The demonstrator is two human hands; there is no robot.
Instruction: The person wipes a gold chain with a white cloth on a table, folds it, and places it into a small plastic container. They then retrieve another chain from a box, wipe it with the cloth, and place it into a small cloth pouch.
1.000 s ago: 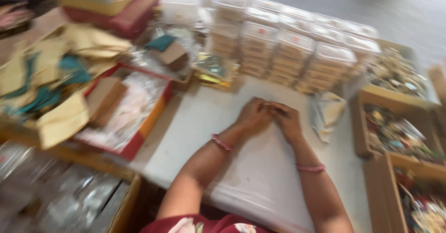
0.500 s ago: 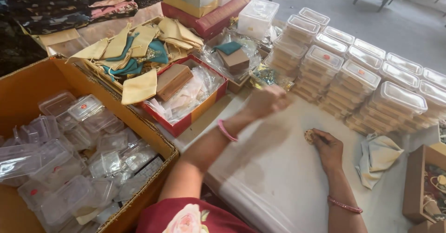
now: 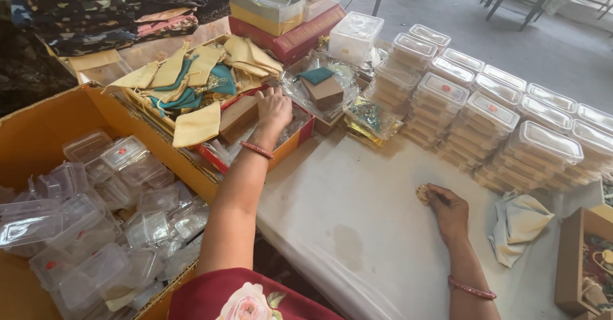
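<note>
White table top, worn and stained, fills the middle of the view; grey floor beyond it.

Left hand: reaching into the red box at the table's far left edge. Palm down, fingers curled loosely over the clear packets inside. Whether the fingers pinch a packet I cannot tell; the back of the hand hides the tips. A brown box lies in the same red box, touching my hand on its left.

Right hand: resting on the table, fingers together, tips clamped on a small gold piece. The piece sits at the table surface, just left of my knuckles; its shape is too small to make out, possibly an ornament.

Surroundings:
- Cream cloth crumpled just right of my right hand.
- Stacks of clear lidded tubs in rows behind the right hand, along the table's far side.
- Cream and teal pouches heaped behind the red box.
- Carton at my left, holding loose empty clear cases.
- Wooden tray of mixed trinkets at the right edge.
- Pink bangle on each wrist.
</note>
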